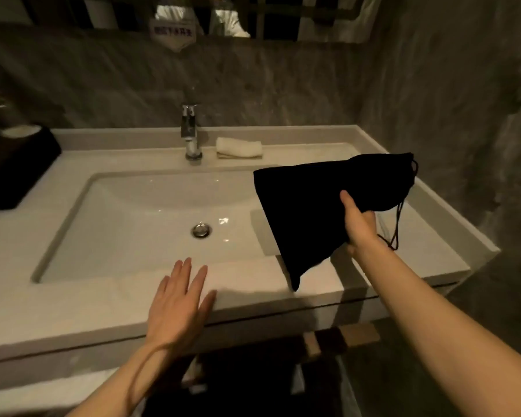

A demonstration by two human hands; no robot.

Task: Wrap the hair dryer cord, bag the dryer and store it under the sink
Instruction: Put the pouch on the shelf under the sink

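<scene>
My right hand [358,224] grips a black drawstring bag [313,212] and holds it above the right side of the white sink counter [427,245]. The bag's lower corner hangs down to the counter's front edge, and its thin black cords dangle beside my wrist. Whether the hair dryer is inside the bag cannot be told; no dryer or cord shows. My left hand [179,302] is flat with fingers spread over the front rim of the counter, holding nothing. A dark space with wooden slats [337,338] lies under the counter.
The rectangular basin [139,224] with a chrome drain [201,230] fills the middle. A chrome faucet [190,130] stands behind it, with a rolled white towel [238,147] to its right. A dark tissue box [15,167] sits at the left. Grey walls close the back and right.
</scene>
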